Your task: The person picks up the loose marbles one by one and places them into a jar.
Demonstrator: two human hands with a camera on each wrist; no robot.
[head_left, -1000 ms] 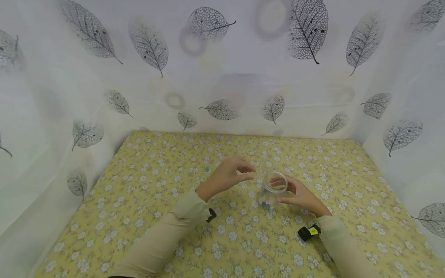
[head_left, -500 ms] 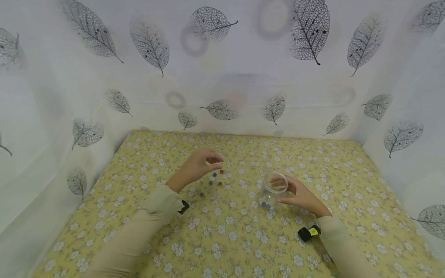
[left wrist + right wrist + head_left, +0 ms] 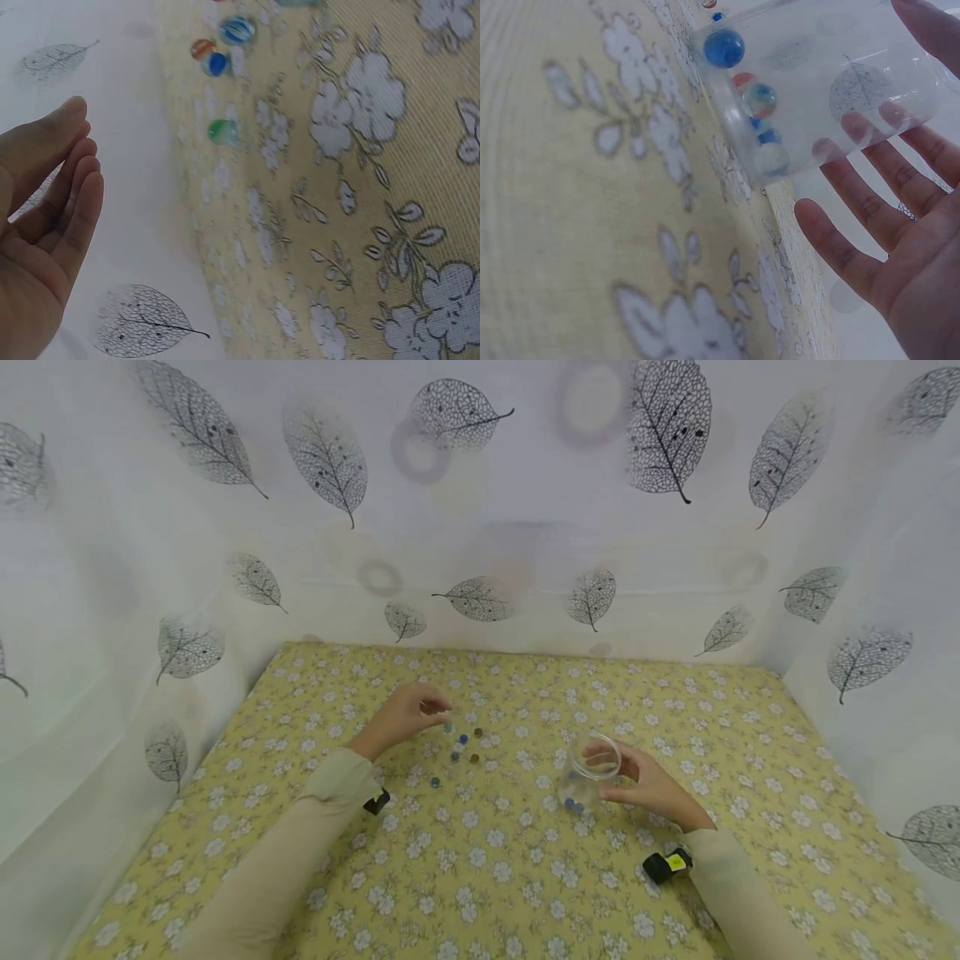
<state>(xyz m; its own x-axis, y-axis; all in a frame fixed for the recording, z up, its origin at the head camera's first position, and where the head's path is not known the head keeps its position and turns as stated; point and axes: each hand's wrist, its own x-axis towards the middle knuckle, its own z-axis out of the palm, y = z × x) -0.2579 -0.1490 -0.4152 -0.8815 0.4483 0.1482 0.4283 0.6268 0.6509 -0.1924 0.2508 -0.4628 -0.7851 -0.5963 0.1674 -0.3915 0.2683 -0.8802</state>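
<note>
yellow floral cloth covers the table; white curtain w/ grey leaf print round back & sides.

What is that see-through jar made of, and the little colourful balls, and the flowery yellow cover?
The see-through jar looks like clear glossy plastic or glass; fingers show through it. The little colourful balls seem glass marbles: shiny, with swirls inside. The flowery yellow cover looks like woven cloth; its fine ribbed weave shows.

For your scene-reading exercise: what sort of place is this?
Probably a small staged tabletop booth: a floral yellow cloth covers the surface, leaf-printed white curtains close three sides, and only marbles and a clear jar sit there.
</note>
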